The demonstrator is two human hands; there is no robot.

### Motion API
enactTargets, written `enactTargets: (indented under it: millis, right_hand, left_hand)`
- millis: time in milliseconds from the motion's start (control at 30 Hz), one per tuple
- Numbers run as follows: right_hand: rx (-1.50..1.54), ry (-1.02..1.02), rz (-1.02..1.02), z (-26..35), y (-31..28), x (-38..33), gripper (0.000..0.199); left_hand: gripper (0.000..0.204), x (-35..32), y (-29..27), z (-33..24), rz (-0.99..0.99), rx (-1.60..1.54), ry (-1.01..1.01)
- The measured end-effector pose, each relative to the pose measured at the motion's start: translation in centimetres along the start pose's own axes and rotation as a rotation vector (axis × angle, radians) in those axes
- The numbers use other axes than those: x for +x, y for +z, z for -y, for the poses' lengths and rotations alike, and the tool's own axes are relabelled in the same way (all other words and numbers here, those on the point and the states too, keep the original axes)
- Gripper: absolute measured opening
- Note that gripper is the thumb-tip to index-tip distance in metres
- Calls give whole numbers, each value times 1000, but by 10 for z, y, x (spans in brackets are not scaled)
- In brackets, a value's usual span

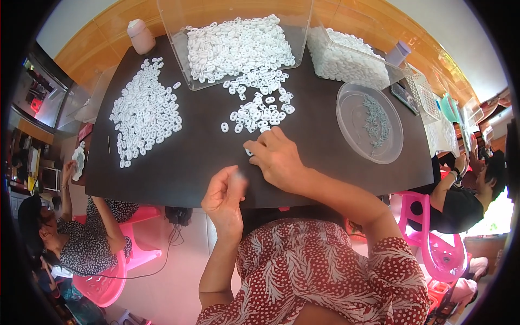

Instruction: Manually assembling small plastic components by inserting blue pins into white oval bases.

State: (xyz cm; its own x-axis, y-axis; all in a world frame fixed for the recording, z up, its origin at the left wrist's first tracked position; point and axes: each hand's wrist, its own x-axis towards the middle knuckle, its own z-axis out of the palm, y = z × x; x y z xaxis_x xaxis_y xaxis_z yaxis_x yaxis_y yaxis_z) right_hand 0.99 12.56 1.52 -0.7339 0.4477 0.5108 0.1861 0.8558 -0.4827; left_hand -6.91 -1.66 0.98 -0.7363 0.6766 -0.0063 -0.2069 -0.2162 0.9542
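My right hand reaches over the dark table, its fingertips closed on a small white oval plastic piece at the tabletop. Just beyond those fingers lies a loose cluster of the same white pieces, each with holes in it. Near the table's front edge I hold my left hand raised, fingers curled in and thumb pressed against them. Its thumb tip is smeared by motion, and what the fingers hold, if anything, cannot be made out.
A big pile of white pieces covers the left side. Behind are two clear bins of them. At right sits a round clear tray with small grey-green parts. A phone and bottles stand around; people sit either side.
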Motion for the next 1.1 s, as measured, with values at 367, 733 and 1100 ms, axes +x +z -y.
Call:
enactTargets:
  millis: [367, 733, 1100]
  right_hand:
    - [80, -141, 89, -17, 5, 4, 18]
    - [808, 476, 281, -5, -32, -5, 14]
    - [982, 597, 224, 0, -39, -11, 14]
  left_hand:
    - [17, 0, 1, 2, -12, -78, -18]
    - [18, -2, 17, -3, 50, -105, -73]
    - [18, -8, 23, -3, 72, -19, -58]
